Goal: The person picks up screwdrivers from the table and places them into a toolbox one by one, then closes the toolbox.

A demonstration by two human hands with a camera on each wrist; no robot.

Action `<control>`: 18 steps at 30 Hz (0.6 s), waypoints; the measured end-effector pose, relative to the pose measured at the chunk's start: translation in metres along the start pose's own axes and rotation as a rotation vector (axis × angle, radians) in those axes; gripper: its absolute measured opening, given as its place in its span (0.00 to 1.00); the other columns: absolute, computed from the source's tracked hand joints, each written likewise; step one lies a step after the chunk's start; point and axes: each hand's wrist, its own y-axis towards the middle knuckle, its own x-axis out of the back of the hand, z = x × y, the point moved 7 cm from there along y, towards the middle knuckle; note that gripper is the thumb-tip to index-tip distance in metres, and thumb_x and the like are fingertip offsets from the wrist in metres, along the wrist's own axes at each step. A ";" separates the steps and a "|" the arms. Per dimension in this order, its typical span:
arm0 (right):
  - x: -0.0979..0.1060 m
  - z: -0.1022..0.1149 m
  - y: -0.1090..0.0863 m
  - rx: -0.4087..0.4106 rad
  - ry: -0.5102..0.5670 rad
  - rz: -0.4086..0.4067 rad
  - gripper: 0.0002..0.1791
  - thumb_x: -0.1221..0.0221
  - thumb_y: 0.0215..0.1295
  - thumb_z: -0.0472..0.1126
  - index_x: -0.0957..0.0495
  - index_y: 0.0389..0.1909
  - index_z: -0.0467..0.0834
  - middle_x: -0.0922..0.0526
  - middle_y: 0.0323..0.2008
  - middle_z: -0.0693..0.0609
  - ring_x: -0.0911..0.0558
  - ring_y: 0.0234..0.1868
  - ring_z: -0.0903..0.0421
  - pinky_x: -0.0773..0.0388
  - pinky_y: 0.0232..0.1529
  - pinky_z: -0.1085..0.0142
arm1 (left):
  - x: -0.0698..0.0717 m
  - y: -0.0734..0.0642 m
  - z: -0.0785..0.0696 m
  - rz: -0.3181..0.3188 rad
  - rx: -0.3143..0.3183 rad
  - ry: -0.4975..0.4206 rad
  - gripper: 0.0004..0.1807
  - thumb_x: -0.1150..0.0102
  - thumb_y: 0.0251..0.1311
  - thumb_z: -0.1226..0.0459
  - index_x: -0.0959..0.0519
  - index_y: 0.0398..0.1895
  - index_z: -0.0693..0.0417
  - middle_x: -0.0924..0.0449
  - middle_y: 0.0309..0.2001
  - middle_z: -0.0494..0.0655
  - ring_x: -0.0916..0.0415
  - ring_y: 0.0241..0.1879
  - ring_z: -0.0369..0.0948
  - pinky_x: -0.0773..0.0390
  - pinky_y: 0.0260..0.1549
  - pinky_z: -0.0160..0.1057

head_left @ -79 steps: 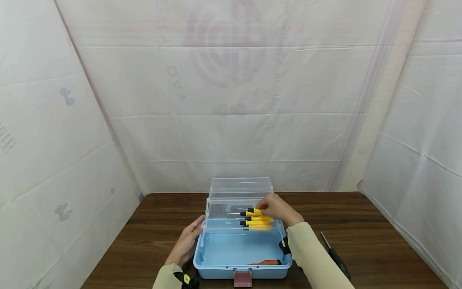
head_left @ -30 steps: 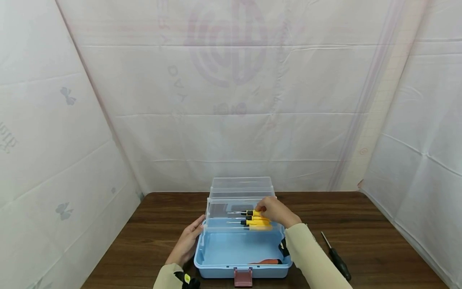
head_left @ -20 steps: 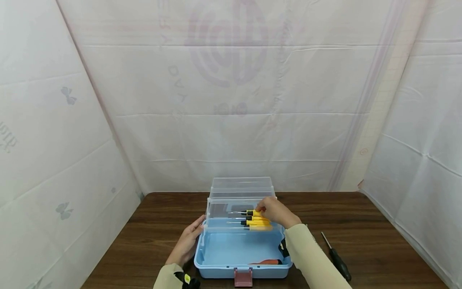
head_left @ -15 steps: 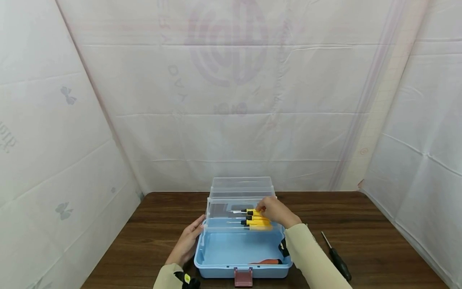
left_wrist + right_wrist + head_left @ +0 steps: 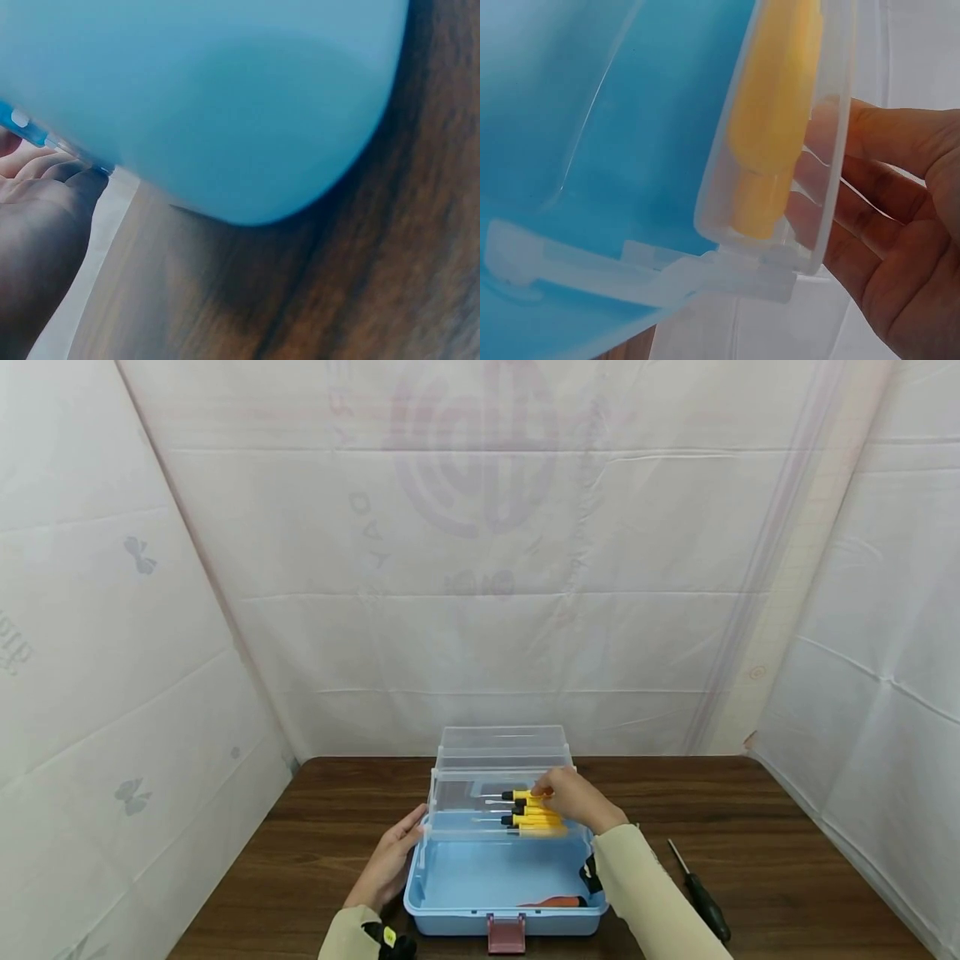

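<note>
A blue toolbox [image 5: 480, 922] with a pink latch stands open on the table, its clear lid [image 5: 502, 737] raised at the back. Several yellow-and-black screwdrivers [image 5: 540, 820] lie side by side in its translucent tray [image 5: 450, 793], shafts pointing left. My right hand [image 5: 577, 797] pinches the handle of the farthest screwdriver [image 5: 521, 795] at the tray's right end. Through the tray wall, the right wrist view shows a yellow handle [image 5: 772, 97], with my fingers beyond it. At the box's left edge my left hand [image 5: 386, 860] grips the rim, fingers along the outside.
An orange screwdriver [image 5: 558, 902] with a black end lies in the box bottom, near the front wall. On the dark wooden table [image 5: 300, 860], a dark-handled screwdriver [image 5: 705, 906] lies right of my right sleeve. White sheeting [image 5: 480, 652] encloses the table behind and at both sides.
The farthest screwdriver has been lowered into the tray's back row and has shifted slightly away from its neighbour. My left hand keeps its place on the box.
</note>
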 end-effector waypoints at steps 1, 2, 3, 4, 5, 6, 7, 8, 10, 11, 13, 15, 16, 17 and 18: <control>0.000 0.000 0.000 0.002 -0.002 0.000 0.12 0.39 0.59 0.26 0.15 0.42 0.38 0.16 0.42 0.47 0.21 0.40 0.53 0.19 0.50 0.55 | 0.000 0.000 0.000 0.000 0.001 -0.002 0.29 0.61 0.75 0.62 0.49 0.75 0.59 0.54 0.75 0.62 0.51 0.73 0.59 0.43 0.67 0.58; 0.001 0.000 0.000 -0.002 0.000 0.000 0.12 0.39 0.59 0.27 0.15 0.43 0.38 0.16 0.42 0.47 0.21 0.41 0.54 0.19 0.50 0.55 | 0.000 0.000 0.000 0.001 -0.001 -0.004 0.29 0.61 0.75 0.62 0.49 0.75 0.59 0.54 0.75 0.63 0.51 0.73 0.60 0.43 0.67 0.59; 0.002 0.000 0.000 -0.004 0.001 -0.001 0.12 0.39 0.59 0.27 0.15 0.43 0.38 0.16 0.43 0.47 0.21 0.41 0.54 0.19 0.50 0.55 | 0.000 0.000 0.000 0.001 -0.001 -0.006 0.29 0.61 0.75 0.62 0.49 0.75 0.59 0.54 0.75 0.63 0.51 0.73 0.60 0.43 0.67 0.59; 0.002 0.000 0.000 -0.004 0.002 -0.001 0.12 0.39 0.60 0.28 0.16 0.44 0.39 0.16 0.43 0.47 0.21 0.41 0.54 0.19 0.50 0.55 | 0.000 0.000 0.000 0.002 -0.002 -0.005 0.29 0.61 0.75 0.62 0.50 0.75 0.59 0.55 0.75 0.63 0.51 0.73 0.60 0.43 0.67 0.59; 0.003 0.000 -0.001 -0.003 0.003 -0.004 0.12 0.38 0.60 0.29 0.16 0.44 0.39 0.16 0.43 0.48 0.21 0.41 0.54 0.19 0.50 0.55 | 0.000 0.000 0.000 0.001 -0.001 -0.007 0.29 0.61 0.75 0.62 0.50 0.75 0.59 0.55 0.75 0.63 0.51 0.73 0.60 0.43 0.67 0.59; 0.003 0.000 -0.001 -0.003 0.004 -0.007 0.12 0.38 0.60 0.29 0.16 0.44 0.39 0.16 0.42 0.48 0.21 0.40 0.54 0.19 0.50 0.56 | 0.000 -0.001 0.000 0.001 -0.001 -0.007 0.29 0.61 0.75 0.63 0.50 0.75 0.59 0.55 0.75 0.63 0.51 0.73 0.60 0.43 0.67 0.60; 0.003 0.000 -0.001 -0.002 0.002 -0.009 0.12 0.38 0.60 0.30 0.16 0.44 0.39 0.16 0.42 0.48 0.21 0.40 0.55 0.19 0.49 0.56 | 0.000 -0.001 0.000 -0.002 0.001 -0.005 0.29 0.61 0.75 0.63 0.49 0.75 0.59 0.55 0.75 0.63 0.51 0.73 0.60 0.43 0.67 0.60; 0.004 0.000 -0.001 -0.004 0.008 -0.013 0.11 0.37 0.60 0.31 0.16 0.44 0.39 0.16 0.41 0.48 0.22 0.39 0.55 0.19 0.49 0.56 | 0.000 -0.001 0.000 -0.002 0.002 -0.005 0.29 0.61 0.75 0.63 0.49 0.75 0.59 0.55 0.75 0.63 0.51 0.73 0.60 0.43 0.67 0.60; 0.005 0.000 -0.002 0.002 0.015 -0.021 0.11 0.37 0.59 0.32 0.16 0.44 0.39 0.16 0.41 0.48 0.23 0.38 0.55 0.19 0.48 0.57 | 0.000 -0.001 0.000 -0.005 0.004 -0.006 0.28 0.61 0.75 0.63 0.49 0.75 0.59 0.54 0.75 0.63 0.51 0.73 0.60 0.43 0.67 0.60; 0.006 0.000 -0.003 0.006 0.017 -0.028 0.11 0.36 0.59 0.32 0.16 0.44 0.39 0.16 0.40 0.48 0.23 0.37 0.55 0.19 0.47 0.58 | 0.000 -0.001 0.000 -0.005 0.005 -0.007 0.28 0.61 0.75 0.63 0.49 0.75 0.59 0.54 0.75 0.63 0.51 0.73 0.60 0.43 0.67 0.59; 0.008 0.000 -0.004 0.011 0.022 -0.036 0.11 0.36 0.59 0.33 0.16 0.44 0.38 0.16 0.40 0.48 0.23 0.37 0.56 0.18 0.46 0.59 | 0.000 -0.001 0.001 -0.001 0.003 -0.011 0.29 0.61 0.75 0.63 0.49 0.75 0.59 0.54 0.75 0.63 0.51 0.73 0.60 0.43 0.67 0.59; 0.010 0.000 -0.006 0.020 0.024 -0.043 0.12 0.36 0.59 0.33 0.16 0.45 0.38 0.15 0.41 0.48 0.22 0.38 0.56 0.18 0.46 0.59 | 0.000 -0.001 0.001 0.006 -0.002 -0.017 0.29 0.60 0.74 0.62 0.50 0.75 0.60 0.54 0.75 0.63 0.51 0.73 0.60 0.43 0.67 0.59; 0.011 0.000 -0.007 0.023 0.026 -0.047 0.12 0.37 0.60 0.33 0.16 0.45 0.39 0.15 0.42 0.48 0.21 0.38 0.56 0.18 0.45 0.59 | -0.001 0.000 0.001 0.011 -0.007 -0.023 0.30 0.60 0.74 0.62 0.50 0.75 0.60 0.55 0.75 0.63 0.51 0.73 0.59 0.43 0.67 0.59; 0.013 0.000 -0.008 0.022 0.027 -0.050 0.12 0.37 0.60 0.33 0.16 0.45 0.39 0.15 0.42 0.48 0.21 0.38 0.56 0.18 0.45 0.59 | -0.001 0.000 0.001 0.015 -0.011 -0.028 0.30 0.59 0.74 0.62 0.50 0.75 0.60 0.55 0.75 0.63 0.51 0.73 0.59 0.44 0.68 0.58; 0.014 0.000 -0.009 0.025 0.028 -0.052 0.12 0.37 0.60 0.33 0.16 0.45 0.39 0.15 0.42 0.48 0.21 0.39 0.56 0.18 0.44 0.59 | -0.001 0.000 0.001 0.020 -0.014 -0.033 0.30 0.59 0.74 0.62 0.50 0.75 0.60 0.55 0.75 0.63 0.52 0.73 0.59 0.44 0.68 0.58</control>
